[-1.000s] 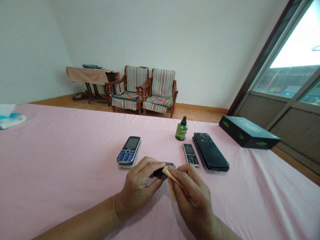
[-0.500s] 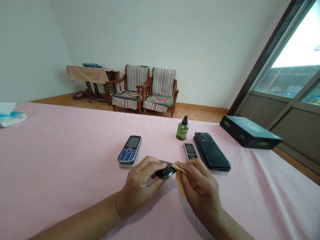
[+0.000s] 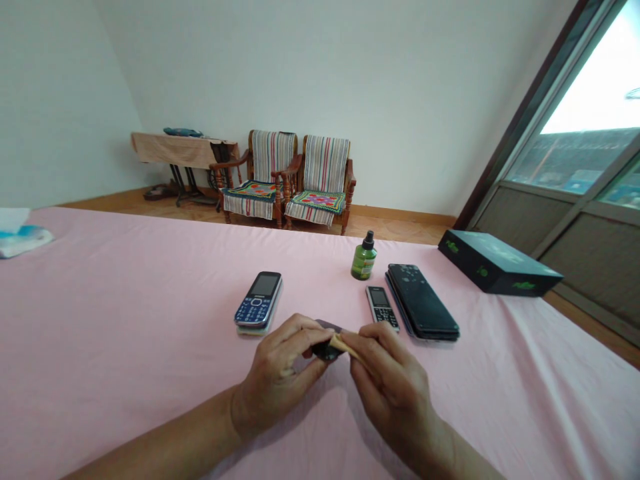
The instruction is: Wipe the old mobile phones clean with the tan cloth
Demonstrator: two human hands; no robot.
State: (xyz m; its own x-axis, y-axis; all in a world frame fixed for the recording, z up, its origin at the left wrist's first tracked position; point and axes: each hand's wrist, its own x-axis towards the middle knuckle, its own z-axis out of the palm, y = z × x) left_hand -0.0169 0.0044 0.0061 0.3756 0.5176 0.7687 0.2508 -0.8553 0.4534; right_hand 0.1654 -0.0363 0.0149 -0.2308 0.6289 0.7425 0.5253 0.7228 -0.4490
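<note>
My left hand point(image 3: 280, 373) is closed around a glossy black mobile phone point(image 3: 325, 352), gripping it between thumb and fingers. Much of the phone is hidden behind my fingers. Pinched in my right hand point(image 3: 393, 390) is a folded yellow cloth point(image 3: 341, 344), pressed against the phone's right end. Left of my hands, a blue keypad phone point(image 3: 258, 300) lies on top of another flat device. Just beyond my right hand is a small silver and black keypad phone point(image 3: 383, 308). Beside it rests a stack of black smartphones point(image 3: 425, 303).
A green spray bottle point(image 3: 363, 257) stands behind the small phone. The black box point(image 3: 500, 263) lies at the right edge of the pink-covered surface point(image 3: 150, 320). A tissue pack point(image 3: 25, 240) is at far left. Two wooden chairs point(image 3: 320, 173) stand beyond.
My right hand has moved left with the cloth, further over the black phone. The cloth's hanging end no longer shows. More of the small keypad phone is visible. My left hand has stayed in place.
</note>
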